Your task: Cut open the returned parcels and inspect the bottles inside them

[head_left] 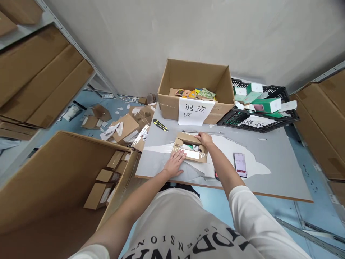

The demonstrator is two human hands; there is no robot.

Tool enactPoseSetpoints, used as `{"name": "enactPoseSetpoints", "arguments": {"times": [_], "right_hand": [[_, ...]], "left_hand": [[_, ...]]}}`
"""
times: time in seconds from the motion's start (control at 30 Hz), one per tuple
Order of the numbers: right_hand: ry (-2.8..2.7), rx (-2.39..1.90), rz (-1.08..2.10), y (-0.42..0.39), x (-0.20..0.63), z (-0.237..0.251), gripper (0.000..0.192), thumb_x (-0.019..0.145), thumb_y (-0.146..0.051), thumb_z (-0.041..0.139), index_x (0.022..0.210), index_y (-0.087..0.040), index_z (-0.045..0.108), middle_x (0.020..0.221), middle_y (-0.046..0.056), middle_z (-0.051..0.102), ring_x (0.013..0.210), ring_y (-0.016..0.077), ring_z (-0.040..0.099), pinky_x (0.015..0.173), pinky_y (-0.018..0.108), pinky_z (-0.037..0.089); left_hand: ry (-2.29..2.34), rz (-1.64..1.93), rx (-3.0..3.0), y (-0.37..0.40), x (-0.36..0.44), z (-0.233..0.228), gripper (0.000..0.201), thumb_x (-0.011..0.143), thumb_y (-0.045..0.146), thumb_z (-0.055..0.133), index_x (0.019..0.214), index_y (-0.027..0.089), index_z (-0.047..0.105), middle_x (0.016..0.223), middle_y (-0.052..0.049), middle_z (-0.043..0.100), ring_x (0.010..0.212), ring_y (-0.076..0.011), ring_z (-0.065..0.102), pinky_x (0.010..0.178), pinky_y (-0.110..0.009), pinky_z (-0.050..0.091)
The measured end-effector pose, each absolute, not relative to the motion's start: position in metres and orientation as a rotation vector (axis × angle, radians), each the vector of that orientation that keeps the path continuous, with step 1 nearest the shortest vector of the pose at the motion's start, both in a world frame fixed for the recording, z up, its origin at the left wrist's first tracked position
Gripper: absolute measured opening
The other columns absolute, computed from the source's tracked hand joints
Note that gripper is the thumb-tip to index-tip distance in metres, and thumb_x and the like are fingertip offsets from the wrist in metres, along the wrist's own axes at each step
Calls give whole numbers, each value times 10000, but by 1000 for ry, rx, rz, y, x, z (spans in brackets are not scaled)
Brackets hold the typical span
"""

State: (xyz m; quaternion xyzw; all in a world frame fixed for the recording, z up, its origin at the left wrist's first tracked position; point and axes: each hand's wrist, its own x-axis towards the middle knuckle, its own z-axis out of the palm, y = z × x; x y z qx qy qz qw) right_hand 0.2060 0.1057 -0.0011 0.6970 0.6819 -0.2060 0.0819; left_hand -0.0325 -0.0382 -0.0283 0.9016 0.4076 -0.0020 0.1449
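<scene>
A small open cardboard parcel [188, 138] lies on the grey table [280, 158], its near side taped with a white label. White and green contents show inside it. My left hand [175, 163] rests flat, fingers spread, against the parcel's near left corner. My right hand [205, 138] grips the far right flap of the parcel. Torn white packaging [256, 166] lies under and around the parcel.
A large open box with a paper sign [195, 109] stands at the table's back, a black crate [288, 114] of green-white boxes to its right. A phone [239, 163] and a utility knife [160, 125] lie on the table. Left, a big carton [48, 172] holds small parcels; scraps litter the floor.
</scene>
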Motion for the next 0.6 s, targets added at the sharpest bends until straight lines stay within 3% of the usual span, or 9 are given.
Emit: {"name": "enactPoseSetpoints", "arguments": {"times": [0.17, 0.27, 0.4, 0.5, 0.6], "right_hand": [[2304, 2140, -331, 94, 201, 7, 363, 937, -415, 398, 1156, -185, 575, 1178, 135, 592, 1093, 259, 504, 890, 362, 356], [2629, 1965, -108, 67, 203, 20, 357, 948, -311, 375, 1234, -168, 532, 1298, 157, 501, 1160, 278, 437, 950, 395, 307], [2749, 1593, -271, 15, 209, 25, 441, 906, -435, 457, 1236, -152, 527, 1207, 153, 550, 1077, 272, 476, 919, 375, 321], [2611, 1705, -329, -9, 210, 20, 456, 851, -431, 560, 1207, -147, 531, 1212, 149, 551, 1118, 285, 459, 932, 384, 306], [2538, 1816, -354, -19, 205, 17, 326, 831, -358, 602, 1083, -154, 565, 1167, 125, 585, 1086, 270, 489, 918, 372, 313]], "left_hand": [[1141, 29, 2582, -33, -37, -24, 884, 764, 427, 608, 1473, 144, 163, 1547, -136, 165, 1432, -286, 106, 1143, -462, 115], [1115, 99, 2563, -14, -51, -14, 810, 786, 383, 599, 1460, 152, 214, 1528, -140, 231, 1407, -262, 218, 1124, -413, 212], [1150, 143, 2524, 35, -76, -1, 1014, 662, 449, 729, 1462, 127, 195, 1526, -168, 219, 1414, -301, 180, 1128, -433, 213], [986, -49, 2500, 68, -86, -1, 1100, 581, 380, 799, 1464, 146, 187, 1525, -166, 221, 1417, -297, 175, 1127, -425, 225], [922, -135, 2485, 82, -87, -6, 1063, 601, 337, 792, 1465, 169, 195, 1529, -151, 218, 1409, -259, 217, 1123, -385, 246]]}}
